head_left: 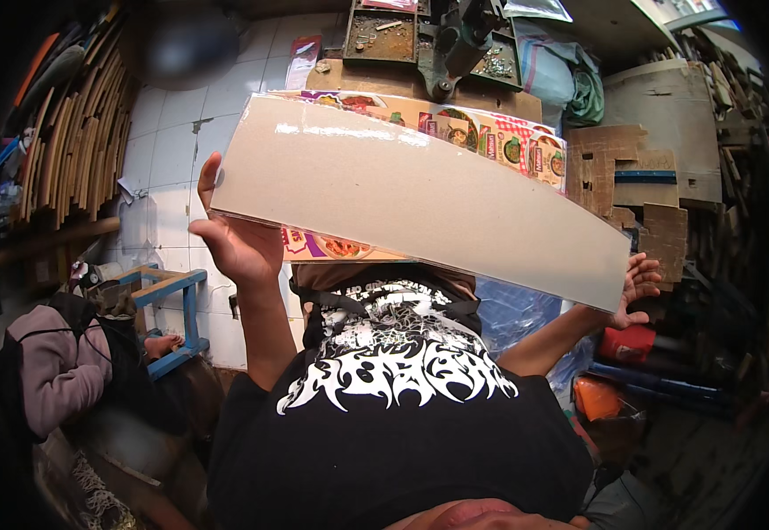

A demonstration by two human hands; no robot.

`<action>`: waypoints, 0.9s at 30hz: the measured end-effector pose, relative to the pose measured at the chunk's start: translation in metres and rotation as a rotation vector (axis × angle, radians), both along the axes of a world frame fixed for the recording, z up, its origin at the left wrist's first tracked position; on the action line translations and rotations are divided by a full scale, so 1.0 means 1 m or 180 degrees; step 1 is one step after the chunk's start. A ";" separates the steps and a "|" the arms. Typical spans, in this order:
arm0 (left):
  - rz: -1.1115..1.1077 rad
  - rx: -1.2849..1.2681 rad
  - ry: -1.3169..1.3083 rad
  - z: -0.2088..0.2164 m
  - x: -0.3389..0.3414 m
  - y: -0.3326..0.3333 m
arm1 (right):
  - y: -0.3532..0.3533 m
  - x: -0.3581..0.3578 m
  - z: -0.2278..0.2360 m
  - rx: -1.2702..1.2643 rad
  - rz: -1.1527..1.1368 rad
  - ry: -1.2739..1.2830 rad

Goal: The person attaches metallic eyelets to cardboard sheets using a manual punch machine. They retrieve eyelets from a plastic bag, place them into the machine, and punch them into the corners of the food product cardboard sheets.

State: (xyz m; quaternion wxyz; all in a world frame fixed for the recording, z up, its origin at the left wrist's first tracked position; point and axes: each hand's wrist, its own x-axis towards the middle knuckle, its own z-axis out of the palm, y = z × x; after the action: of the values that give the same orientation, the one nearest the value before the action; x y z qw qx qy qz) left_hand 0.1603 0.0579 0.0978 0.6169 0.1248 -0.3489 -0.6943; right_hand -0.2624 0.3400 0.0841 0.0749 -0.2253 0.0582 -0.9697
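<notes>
A long, plain beige-grey cardboard panel [420, 194] with a shiny clear film along its edges is held up in front of me, its right end tilted nearer to my body. My left hand [243, 243] grips the left end, thumb in front and some fingers hidden behind it. At the other end, my right hand [636, 291] supports the edge against its palm, with fingers spread past the corner. Below and behind the panel lie printed sheets [526, 155] with colourful food pictures, partly covered by it.
A dark metal hand press [468, 49] stands beyond the sheets, beside a tray [380, 55] of small metal parts. Stacked cardboard [79, 132] lines the left. A blue stool [192, 309] and a seated person's mauve sleeve [57, 371] are at lower left. Cut boards [609, 155] stand right.
</notes>
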 end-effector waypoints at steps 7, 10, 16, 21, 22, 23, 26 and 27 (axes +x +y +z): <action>0.0441 0.1042 -0.0426 -0.040 -0.030 -0.011 | 0.052 -0.013 -0.006 0.2781 0.0924 0.1002; -0.0151 0.1003 -0.0454 -0.046 -0.053 -0.015 | 0.024 -0.002 0.004 0.4873 0.0837 0.1459; -0.1453 0.1072 -0.0596 -0.060 -0.123 -0.029 | -0.051 0.038 -0.016 0.5495 0.2272 0.1938; -0.1854 0.1254 -0.0930 -0.070 -0.161 -0.050 | -0.080 0.065 -0.028 0.5461 0.1725 0.1861; -0.1851 0.1272 -0.0932 -0.073 -0.165 -0.053 | -0.081 0.064 -0.029 0.5471 0.1741 0.1857; -0.1917 0.1279 -0.1081 -0.076 -0.169 -0.056 | -0.082 0.063 -0.030 0.5539 0.1643 0.1811; -0.2113 0.1347 -0.1244 -0.076 -0.177 -0.063 | -0.086 0.058 -0.036 0.5596 0.1333 0.1839; -0.2226 0.1389 -0.1258 -0.076 -0.179 -0.066 | -0.088 0.057 -0.038 0.5561 0.1120 0.1929</action>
State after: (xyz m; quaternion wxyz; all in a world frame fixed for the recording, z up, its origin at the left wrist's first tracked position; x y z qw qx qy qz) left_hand -0.0192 -0.0078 0.0220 0.2263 0.2566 -0.3267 -0.8810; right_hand -0.2051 0.2522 0.0464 0.3444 -0.3377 0.7471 -0.4573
